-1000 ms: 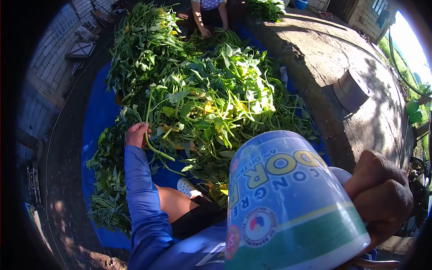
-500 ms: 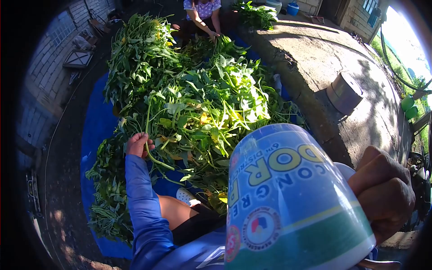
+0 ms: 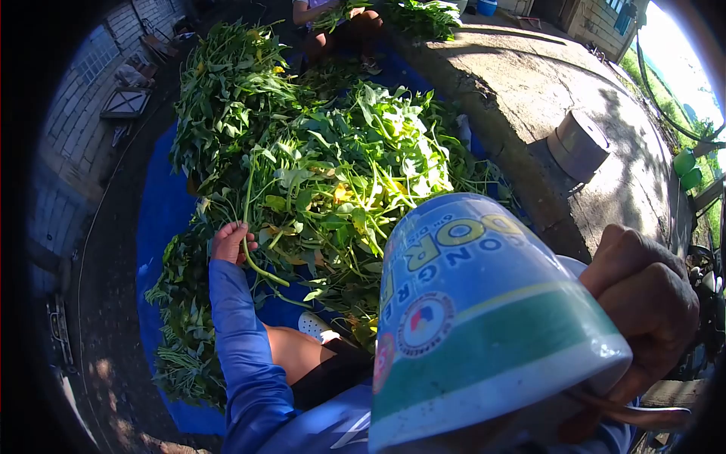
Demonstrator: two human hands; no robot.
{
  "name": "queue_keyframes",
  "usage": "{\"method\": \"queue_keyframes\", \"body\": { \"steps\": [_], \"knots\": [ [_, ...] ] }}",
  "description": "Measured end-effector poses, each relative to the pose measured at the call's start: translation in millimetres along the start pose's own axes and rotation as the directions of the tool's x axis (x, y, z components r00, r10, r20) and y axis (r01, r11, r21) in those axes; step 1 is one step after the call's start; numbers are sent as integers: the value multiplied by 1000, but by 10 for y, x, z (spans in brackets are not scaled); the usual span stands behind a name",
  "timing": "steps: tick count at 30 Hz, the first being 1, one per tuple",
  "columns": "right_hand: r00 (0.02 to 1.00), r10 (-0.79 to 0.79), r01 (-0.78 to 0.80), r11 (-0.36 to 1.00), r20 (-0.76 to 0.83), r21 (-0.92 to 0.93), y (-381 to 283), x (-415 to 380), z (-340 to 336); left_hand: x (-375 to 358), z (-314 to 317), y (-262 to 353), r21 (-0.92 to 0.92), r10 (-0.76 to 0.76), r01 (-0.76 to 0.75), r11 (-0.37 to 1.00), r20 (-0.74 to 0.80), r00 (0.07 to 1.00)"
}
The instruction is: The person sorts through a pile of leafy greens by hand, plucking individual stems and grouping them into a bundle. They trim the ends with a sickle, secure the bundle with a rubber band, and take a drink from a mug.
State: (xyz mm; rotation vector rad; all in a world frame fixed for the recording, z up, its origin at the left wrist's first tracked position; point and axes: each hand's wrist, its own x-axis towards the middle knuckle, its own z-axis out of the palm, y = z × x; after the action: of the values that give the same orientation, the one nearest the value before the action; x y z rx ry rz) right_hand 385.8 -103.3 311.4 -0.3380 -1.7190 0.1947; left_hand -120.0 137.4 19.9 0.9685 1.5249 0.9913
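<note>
Close to the camera, my right hand (image 3: 646,299) is closed at the handle side of a printed mug (image 3: 484,333). The mug is blue and white with a green band, and it is steeply tilted with its base up and its rim toward me. A spoon-like metal handle (image 3: 658,416) sticks out near the rim. Lower left of the middle, my left hand (image 3: 229,244) pinches a long green leafy stem (image 3: 266,275) between thumb and fingers. Beyond it lies a big heap of leafy greens (image 3: 340,170), with some yellow leaves.
A blue tarp (image 3: 162,219) lies under the greens. At the back, another person (image 3: 333,19) sits holding a bunch of greens. To the right is a concrete slab (image 3: 522,83) with a round can-like object (image 3: 578,146) on it. My white clog (image 3: 314,325) rests below the heap.
The mug has tipped further, its rim side turning up toward me as my right hand shifts slightly. The other person has leaned back and lifted a bunch. My left hand stays put.
</note>
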Motion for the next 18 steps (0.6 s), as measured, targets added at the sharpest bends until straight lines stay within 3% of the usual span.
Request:
{"method": "queue_keyframes", "body": {
  "steps": [6,11,13,16,18],
  "knots": [
    [994,97,-100,991,46,84,70,-72,-35,-34,17,31,88,-19,20,996,-7,1000],
    [890,413,-433,899,191,74,-423,131,-156,-61,43,74,114,-22,23,993,-8,1000],
    [851,461,-484,875,250,32,-483,213,-190,-114,80,119,128,-28,29,991,-8,1000],
    [893,376,-389,921,248,4,-431,278,-198,-135,106,149,138,-31,34,990,-19,999],
    [957,261,-266,964,124,25,-324,228,-68,-138,105,143,142,-34,38,989,-31,999]
  ]
}}
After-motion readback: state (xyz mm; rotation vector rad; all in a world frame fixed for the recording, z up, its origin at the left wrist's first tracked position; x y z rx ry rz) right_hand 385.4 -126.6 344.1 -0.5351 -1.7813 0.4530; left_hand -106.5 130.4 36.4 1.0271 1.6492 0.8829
